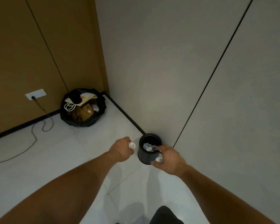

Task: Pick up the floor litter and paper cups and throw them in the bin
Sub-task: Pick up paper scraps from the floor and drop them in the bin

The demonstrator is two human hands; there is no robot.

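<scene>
Hovering over the small black bin [145,157] by the wall, left hand [120,150] clenched round white crumpled paper [132,145] just beside its rim; right hand [169,157] pinched a white scrap [158,159] at its near edge

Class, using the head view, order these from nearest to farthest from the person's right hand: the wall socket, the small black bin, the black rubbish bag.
1. Small black bin: right at the right hand, by the grey wall.
2. Black rubbish bag: in the far corner, to the left.
3. Wall socket: on the brown wall, further left, beyond the bag.
</scene>
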